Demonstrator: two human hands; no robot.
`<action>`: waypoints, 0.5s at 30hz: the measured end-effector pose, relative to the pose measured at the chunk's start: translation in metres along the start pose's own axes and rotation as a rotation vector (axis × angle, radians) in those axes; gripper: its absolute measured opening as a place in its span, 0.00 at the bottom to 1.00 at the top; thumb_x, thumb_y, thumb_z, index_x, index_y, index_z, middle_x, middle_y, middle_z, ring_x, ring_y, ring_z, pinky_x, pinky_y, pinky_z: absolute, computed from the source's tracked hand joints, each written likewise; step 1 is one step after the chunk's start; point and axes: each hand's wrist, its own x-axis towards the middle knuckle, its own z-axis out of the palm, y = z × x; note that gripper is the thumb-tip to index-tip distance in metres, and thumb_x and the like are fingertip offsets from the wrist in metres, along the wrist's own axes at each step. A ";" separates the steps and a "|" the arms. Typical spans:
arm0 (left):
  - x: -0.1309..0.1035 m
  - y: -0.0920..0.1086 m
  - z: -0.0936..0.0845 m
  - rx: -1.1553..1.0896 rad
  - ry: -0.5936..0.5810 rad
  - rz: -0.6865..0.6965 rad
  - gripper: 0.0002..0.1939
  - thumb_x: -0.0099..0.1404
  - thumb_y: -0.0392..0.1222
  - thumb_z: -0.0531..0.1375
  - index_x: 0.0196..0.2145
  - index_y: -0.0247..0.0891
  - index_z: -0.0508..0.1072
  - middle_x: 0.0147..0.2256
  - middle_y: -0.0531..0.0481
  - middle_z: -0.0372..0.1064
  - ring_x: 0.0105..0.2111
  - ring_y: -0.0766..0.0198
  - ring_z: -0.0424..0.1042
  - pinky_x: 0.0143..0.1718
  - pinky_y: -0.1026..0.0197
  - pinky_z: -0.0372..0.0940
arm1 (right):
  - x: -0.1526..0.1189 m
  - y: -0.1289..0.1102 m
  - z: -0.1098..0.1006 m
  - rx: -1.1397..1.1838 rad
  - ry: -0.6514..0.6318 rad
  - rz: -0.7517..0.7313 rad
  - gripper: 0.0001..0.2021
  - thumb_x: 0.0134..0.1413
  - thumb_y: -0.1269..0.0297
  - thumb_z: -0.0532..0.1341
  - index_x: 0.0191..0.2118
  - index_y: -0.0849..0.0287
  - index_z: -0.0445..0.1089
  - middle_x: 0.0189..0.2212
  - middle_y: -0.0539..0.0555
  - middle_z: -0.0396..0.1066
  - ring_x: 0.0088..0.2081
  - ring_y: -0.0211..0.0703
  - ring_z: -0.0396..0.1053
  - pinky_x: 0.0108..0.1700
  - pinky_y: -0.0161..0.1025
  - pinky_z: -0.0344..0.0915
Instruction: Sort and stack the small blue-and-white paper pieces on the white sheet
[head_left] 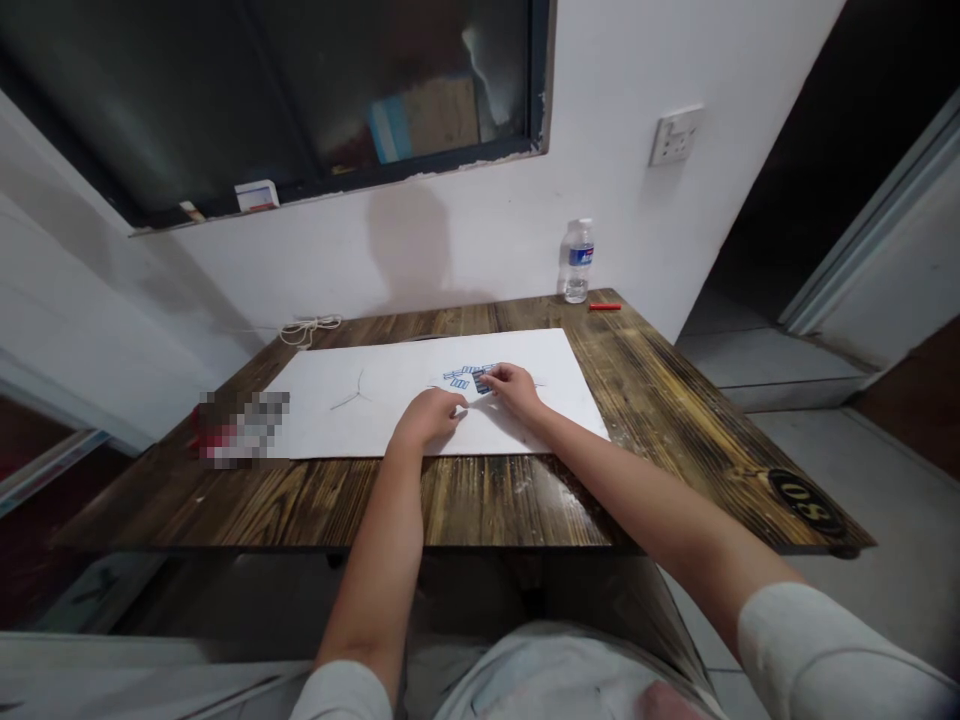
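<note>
A long white board (397,365) lies on the wooden table, with thin dark lines drawn on its left part. Blue-outlined rectangular pieces (460,384) form a loose arc on its right part; whether they are drawn or stuck on I cannot tell. Over that part, my right hand (512,388) pinches a small dark striped piece (481,382) between thumb and fingers. My left hand (435,412) is just left of it, fingers curled and thumb pressed in. A pale sliver shows between the two hands, too small to name.
The dark wooden table (495,500) carries a water bottle (577,262) and a red pen-like stick (604,307) at the back right. A white cord (310,328) lies at the back left. Something blurred (247,428) covers the board's left end. Wall and window stand behind.
</note>
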 end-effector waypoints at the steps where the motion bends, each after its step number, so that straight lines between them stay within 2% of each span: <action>1: 0.000 -0.002 0.000 -0.012 0.004 0.012 0.13 0.57 0.37 0.60 0.41 0.44 0.78 0.30 0.50 0.75 0.33 0.60 0.71 0.36 0.61 0.60 | 0.000 0.000 0.000 -0.002 0.001 -0.002 0.16 0.39 0.49 0.67 0.24 0.58 0.69 0.18 0.48 0.67 0.22 0.37 0.62 0.26 0.35 0.57; 7: 0.000 -0.006 0.002 -0.046 0.024 -0.013 0.14 0.56 0.37 0.60 0.41 0.43 0.79 0.31 0.50 0.76 0.33 0.61 0.72 0.37 0.61 0.61 | 0.002 0.007 0.000 -0.016 -0.003 -0.018 0.16 0.40 0.49 0.67 0.25 0.58 0.69 0.19 0.48 0.67 0.22 0.37 0.63 0.26 0.36 0.57; 15: 0.003 0.003 0.000 0.000 0.033 -0.047 0.14 0.57 0.36 0.59 0.41 0.43 0.79 0.32 0.49 0.77 0.35 0.58 0.73 0.38 0.60 0.61 | 0.001 0.005 0.000 -0.034 0.003 -0.010 0.16 0.41 0.50 0.67 0.24 0.58 0.69 0.17 0.48 0.66 0.21 0.37 0.62 0.26 0.36 0.56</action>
